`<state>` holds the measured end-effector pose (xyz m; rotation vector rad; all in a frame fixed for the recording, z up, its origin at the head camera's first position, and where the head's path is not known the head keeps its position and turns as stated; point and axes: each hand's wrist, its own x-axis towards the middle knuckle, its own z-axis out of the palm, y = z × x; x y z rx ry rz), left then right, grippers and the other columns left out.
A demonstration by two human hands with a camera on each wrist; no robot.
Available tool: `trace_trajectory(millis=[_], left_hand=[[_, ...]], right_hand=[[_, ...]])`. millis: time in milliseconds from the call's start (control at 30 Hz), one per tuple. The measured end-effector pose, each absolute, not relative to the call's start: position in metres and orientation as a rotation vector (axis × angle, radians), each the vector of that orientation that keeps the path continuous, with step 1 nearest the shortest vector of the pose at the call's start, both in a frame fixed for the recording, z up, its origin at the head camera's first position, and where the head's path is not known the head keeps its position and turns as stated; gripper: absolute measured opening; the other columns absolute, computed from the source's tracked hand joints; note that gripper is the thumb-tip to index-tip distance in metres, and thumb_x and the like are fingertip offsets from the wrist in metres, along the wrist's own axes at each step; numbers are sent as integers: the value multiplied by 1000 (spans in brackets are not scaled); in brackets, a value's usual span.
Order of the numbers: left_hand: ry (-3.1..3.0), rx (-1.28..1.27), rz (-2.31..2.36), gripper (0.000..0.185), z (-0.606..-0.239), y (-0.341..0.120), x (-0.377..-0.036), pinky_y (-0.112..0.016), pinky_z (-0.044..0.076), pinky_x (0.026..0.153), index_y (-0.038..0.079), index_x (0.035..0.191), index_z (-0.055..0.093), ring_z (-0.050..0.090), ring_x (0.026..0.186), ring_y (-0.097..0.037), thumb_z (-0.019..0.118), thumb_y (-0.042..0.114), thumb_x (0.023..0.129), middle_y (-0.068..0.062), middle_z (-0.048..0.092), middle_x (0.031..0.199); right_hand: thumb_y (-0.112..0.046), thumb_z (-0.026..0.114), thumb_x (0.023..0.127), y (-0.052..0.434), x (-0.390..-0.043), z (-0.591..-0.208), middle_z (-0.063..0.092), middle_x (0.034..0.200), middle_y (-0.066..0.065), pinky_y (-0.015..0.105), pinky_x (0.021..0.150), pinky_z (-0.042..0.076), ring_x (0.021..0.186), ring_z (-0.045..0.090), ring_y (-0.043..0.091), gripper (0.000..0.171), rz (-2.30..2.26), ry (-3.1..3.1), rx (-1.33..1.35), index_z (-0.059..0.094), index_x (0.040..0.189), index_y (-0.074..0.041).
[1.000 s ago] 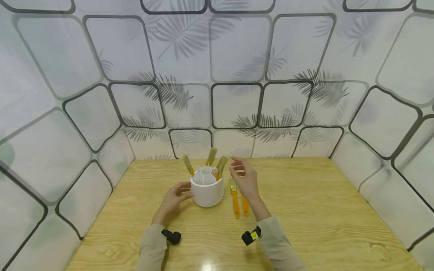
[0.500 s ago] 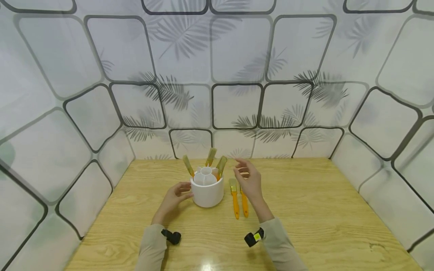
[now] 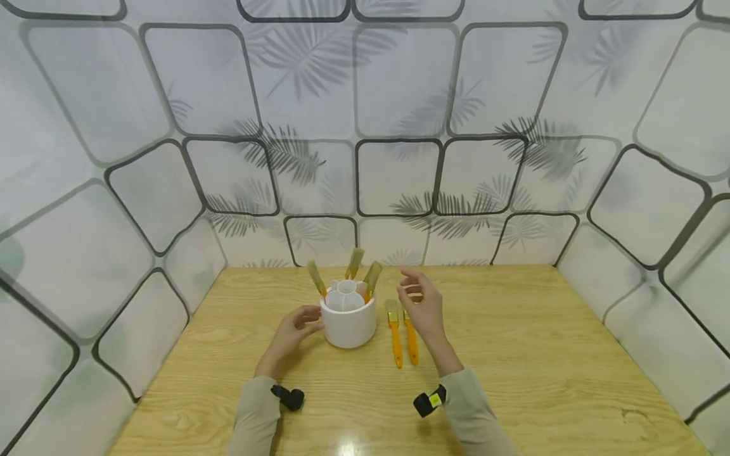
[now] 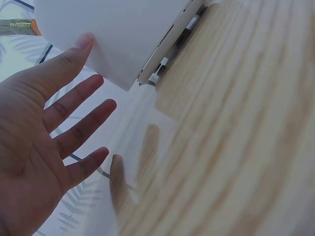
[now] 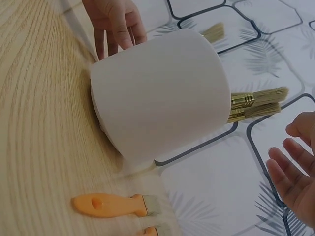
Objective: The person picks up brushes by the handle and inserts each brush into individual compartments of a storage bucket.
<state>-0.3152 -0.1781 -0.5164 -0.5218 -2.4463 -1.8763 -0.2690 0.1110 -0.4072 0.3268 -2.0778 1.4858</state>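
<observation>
A white round desk organizer (image 3: pixel 350 330) with inner compartments stands upright on the table. Three flat paintbrushes rise from it, bristles up: one left (image 3: pixel 315 277), one at the back (image 3: pixel 355 263), one right (image 3: pixel 372 278). My left hand (image 3: pixel 293 329) is at its left side; in the left wrist view the thumb (image 4: pixel 84 42) touches the wall, the other fingers spread. To the right, two orange-handled paintbrushes (image 3: pixel 396 342) lie side by side, bristles away from me. Above them hovers my right hand (image 3: pixel 423 308), holding nothing, fingers loosely bent; it partly covers the right brush (image 3: pixel 411 347).
The wood-grain table (image 3: pixel 542 354) reaches back to a patterned cloth wall (image 3: pixel 393 177), which also closes in both sides. Under the organizer, a narrow gap (image 4: pixel 162 66) shows above the tabletop. Each wrist wears a small black camera (image 3: pixel 292 399).
My right hand has drawn a little to the right, away from the organizer, uncovering more of the right brush on the table. The left hand and organizer look unmoved.
</observation>
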Motion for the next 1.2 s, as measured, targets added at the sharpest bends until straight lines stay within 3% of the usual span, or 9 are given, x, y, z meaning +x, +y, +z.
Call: trace_trajectory(millis=[133, 267, 567, 800, 1033, 1200], left_hand=[[-2456, -494, -1874, 40, -519, -178, -318, -36, 51, 91, 1, 120, 56, 53, 113, -38, 68, 13, 84, -20, 57, 119], [-2462, -481, -1902, 40, -514, -178, -315, -43, 48, 95, 0, 121, 55, 51, 115, -41, 67, 9, 84, -21, 55, 121], [-2511, -532, -1906, 44, -491, -175, -301, -45, 46, 97, -3, 127, 50, 46, 118, -46, 65, 6, 86, -26, 50, 126], [-2532, -519, -1892, 49, -491, -174, -300, -44, 47, 96, -2, 130, 48, 49, 118, -42, 66, 7, 85, -25, 51, 128], [-2532, -541, -1874, 50, -493, -174, -302, -46, 47, 96, -2, 130, 48, 50, 116, -44, 67, 5, 84, -25, 51, 128], [-2545, -553, -1850, 52, -490, -173, -300, -47, 46, 96, -2, 132, 47, 49, 116, -45, 67, 6, 84, -26, 51, 128]], right_hand=[[4, 65, 83, 112, -269, -410, 63, 93, 24, 36, 62, 56, 78, 63, 35, 29, 1482, -2083, 330, 61, 112, 2], [5, 64, 83, 114, -269, -412, 62, 92, 25, 35, 61, 56, 77, 63, 36, 30, 1480, -2079, 337, 61, 112, 3], [4, 64, 83, 118, -270, -419, 63, 92, 23, 23, 61, 53, 77, 63, 35, 30, 1498, -2109, 309, 61, 113, 1], [2, 64, 84, 122, -274, -427, 62, 92, 24, 28, 61, 55, 76, 63, 35, 32, 1512, -2132, 313, 60, 116, 0], [-10, 66, 86, 134, -293, -456, 63, 92, 10, 22, 62, 53, 76, 63, 22, 33, 1478, -2201, 276, 60, 118, -13], [-11, 68, 84, 137, -295, -461, 63, 90, 9, 26, 63, 55, 74, 63, 23, 33, 1456, -2206, 268, 60, 117, -13]])
